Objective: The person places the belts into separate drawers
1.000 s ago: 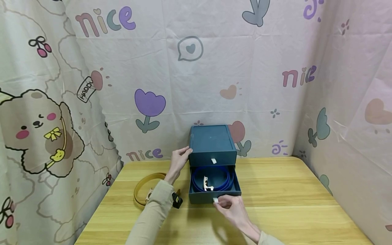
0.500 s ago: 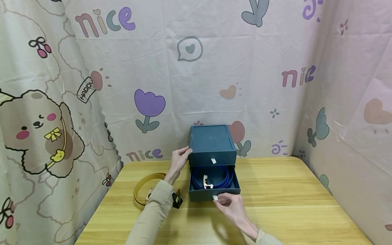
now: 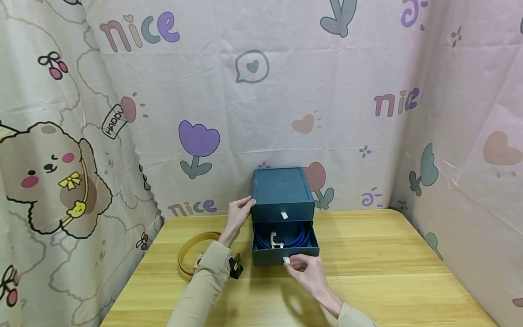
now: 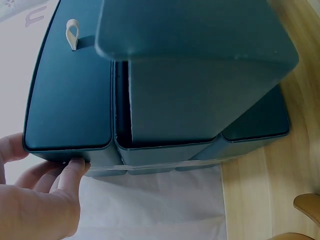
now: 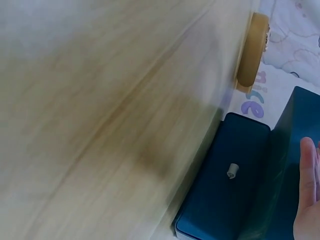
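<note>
A dark teal drawer box point(image 3: 282, 185) stands at the back of the table, one drawer below the top one pulled partway out. In this drawer point(image 3: 267, 259) lies a coiled blue belt point(image 3: 303, 236) with a shiny buckle. My right hand point(image 3: 309, 274) pinches the drawer's small white pull tab point(image 3: 286, 260) between thumb and finger; in the right wrist view only part of that hand point(image 5: 309, 200) shows at the edge. My left hand point(image 3: 237, 216) grips the box's upper left front corner, and in the left wrist view its fingers point(image 4: 70, 175) press the side.
A coiled tan belt point(image 3: 184, 250) with a buckle lies left of the box, partly behind the left forearm. Beside it sits a small black object point(image 3: 235, 269). A bottom drawer point(image 5: 215, 195) with its own tab shows in the right wrist view. A printed curtain point(image 3: 261, 113) hangs behind.
The drawer holding the blue belt has slid a little inward, away from me, and my right hand has moved with it on the tab. My left hand has stayed at the box corner.
</note>
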{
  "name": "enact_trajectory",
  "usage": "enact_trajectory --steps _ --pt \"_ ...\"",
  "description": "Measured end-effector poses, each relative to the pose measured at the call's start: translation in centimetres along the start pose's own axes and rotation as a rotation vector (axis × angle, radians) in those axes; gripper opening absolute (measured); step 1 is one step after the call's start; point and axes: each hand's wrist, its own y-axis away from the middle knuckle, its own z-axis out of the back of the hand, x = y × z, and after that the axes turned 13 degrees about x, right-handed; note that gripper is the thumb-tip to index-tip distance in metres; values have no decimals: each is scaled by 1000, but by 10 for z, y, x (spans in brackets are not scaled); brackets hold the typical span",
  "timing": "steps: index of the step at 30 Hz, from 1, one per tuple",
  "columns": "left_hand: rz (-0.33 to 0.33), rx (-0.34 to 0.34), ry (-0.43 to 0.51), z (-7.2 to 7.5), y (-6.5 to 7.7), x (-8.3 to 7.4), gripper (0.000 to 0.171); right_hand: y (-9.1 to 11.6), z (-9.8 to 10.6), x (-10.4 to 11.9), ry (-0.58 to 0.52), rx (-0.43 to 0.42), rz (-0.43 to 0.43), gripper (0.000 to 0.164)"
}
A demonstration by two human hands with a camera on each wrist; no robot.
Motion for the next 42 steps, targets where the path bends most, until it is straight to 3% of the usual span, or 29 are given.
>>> enact_trajectory --steps 7,11,28,37,42 --pt "7 29 -4 1 5 -10 46 -4 0 0 -25 2 -19 10" --pt "2 13 4 1 -2 1 46 -6 -1 -2 -27 0 -15 10" --pt "-2 5 29 1 -2 2 44 -15 -3 -6 -45 -23 -58 9" --pt "-61 18 20 1 1 2 50 -22 -4 -8 -26 -52 -46 11" --pt "-31 14 28 1 0 2 47 -25 -4 -12 -25 -54 -43 10"
